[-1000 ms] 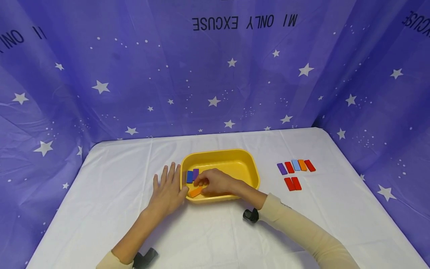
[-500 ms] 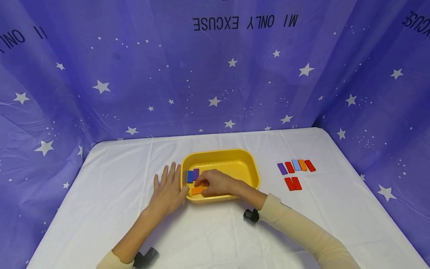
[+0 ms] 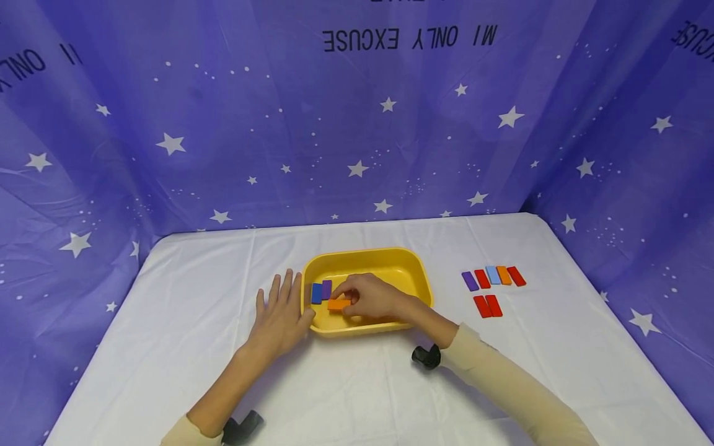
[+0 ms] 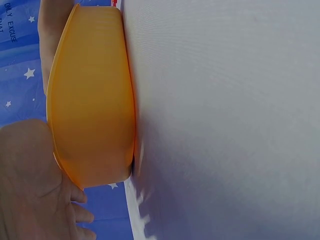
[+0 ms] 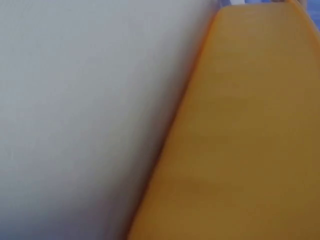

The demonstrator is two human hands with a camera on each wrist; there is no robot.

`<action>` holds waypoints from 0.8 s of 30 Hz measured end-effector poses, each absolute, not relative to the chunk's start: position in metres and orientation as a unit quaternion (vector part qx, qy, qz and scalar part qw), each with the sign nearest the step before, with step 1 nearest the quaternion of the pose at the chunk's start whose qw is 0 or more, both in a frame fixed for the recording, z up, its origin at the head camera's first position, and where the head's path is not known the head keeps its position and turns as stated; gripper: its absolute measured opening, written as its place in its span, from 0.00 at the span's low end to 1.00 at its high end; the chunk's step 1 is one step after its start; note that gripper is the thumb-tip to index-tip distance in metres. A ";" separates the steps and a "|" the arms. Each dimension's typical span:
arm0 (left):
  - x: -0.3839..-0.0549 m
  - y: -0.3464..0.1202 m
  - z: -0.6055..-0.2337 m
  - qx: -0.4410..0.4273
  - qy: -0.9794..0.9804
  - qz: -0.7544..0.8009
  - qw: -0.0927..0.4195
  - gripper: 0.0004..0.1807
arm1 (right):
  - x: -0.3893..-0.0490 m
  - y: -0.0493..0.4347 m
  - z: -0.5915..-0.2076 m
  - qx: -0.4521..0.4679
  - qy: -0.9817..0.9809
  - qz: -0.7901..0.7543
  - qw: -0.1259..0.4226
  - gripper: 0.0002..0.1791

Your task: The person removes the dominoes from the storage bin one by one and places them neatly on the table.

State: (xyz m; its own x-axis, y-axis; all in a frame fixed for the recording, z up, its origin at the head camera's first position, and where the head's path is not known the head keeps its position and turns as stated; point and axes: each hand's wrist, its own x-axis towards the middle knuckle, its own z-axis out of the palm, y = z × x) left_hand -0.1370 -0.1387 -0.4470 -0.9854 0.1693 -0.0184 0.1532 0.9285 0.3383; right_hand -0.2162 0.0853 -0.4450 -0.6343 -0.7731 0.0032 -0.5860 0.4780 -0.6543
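A yellow plastic basin stands on the table. Inside it, my right hand pinches a flat orange block between thumb and fingers, over the basin's floor. A blue block and a purple block lie side by side at the basin's left end. My left hand has its fingers spread and straight, its thumb side against the basin's left rim. In the left wrist view that hand touches the rim of the basin. Only the basin's outer wall fills the right wrist view; the right hand's grip is hidden there.
To the right of the basin, loose blocks lie flat on the white tablecloth: a purple one, a light blue one, an orange one and several red ones. A blue starred curtain hangs behind and at both sides.
My right hand has drawn the orange block from the basin's near left corner rightward and away from me, turning it level. The left hand stays in place.
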 end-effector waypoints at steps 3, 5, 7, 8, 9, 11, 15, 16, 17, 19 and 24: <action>-0.137 -0.138 -0.447 0.080 0.982 0.171 0.027 0.41 | -0.218 0.096 -0.441 -0.385 0.848 -0.335 0.142 0.16; -0.137 -0.139 -0.447 0.078 0.982 0.171 0.028 0.41 | -0.220 0.104 -0.438 -0.373 0.847 -0.353 0.137 0.17; -0.136 -0.139 -0.447 0.077 0.982 0.172 0.029 0.41 | -0.221 0.112 -0.435 -0.360 0.847 -0.370 0.132 0.17; -0.136 -0.139 -0.447 0.078 0.981 0.173 0.028 0.41 | -0.222 0.116 -0.433 -0.351 0.846 -0.380 0.131 0.18; -0.136 -0.139 -0.447 0.078 0.981 0.174 0.028 0.41 | -0.222 0.120 -0.431 -0.343 0.846 -0.387 0.129 0.18; -0.136 -0.139 -0.447 0.079 0.981 0.176 0.027 0.41 | -0.223 0.128 -0.427 -0.329 0.845 -0.402 0.128 0.18; -0.136 -0.139 -0.446 0.079 0.981 0.176 0.025 0.41 | -0.224 0.144 -0.422 -0.308 0.845 -0.420 0.119 0.19; -0.136 -0.139 -0.445 0.079 0.981 0.176 0.024 0.41 | -0.224 0.148 -0.421 -0.304 0.845 -0.424 0.114 0.20; -0.136 -0.139 -0.445 0.079 0.981 0.176 0.023 0.41 | -0.225 0.152 -0.420 -0.300 0.846 -0.427 0.108 0.20; -0.136 -0.139 -0.446 0.079 0.981 0.177 0.020 0.41 | -0.225 0.160 -0.419 -0.291 0.847 -0.435 0.095 0.20; -0.136 -0.140 -0.447 0.081 0.981 0.176 0.016 0.41 | -0.223 0.180 -0.415 -0.257 0.851 -0.453 0.067 0.21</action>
State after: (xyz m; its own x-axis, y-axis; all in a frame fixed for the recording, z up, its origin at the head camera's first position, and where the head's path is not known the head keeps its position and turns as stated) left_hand -0.1362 -0.1398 -0.4472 -0.9865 0.1640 -0.0035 0.1525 0.9251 0.3476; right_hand -0.2233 0.1804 -0.4153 -0.8591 -0.4980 0.1177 -0.3759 0.4581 -0.8055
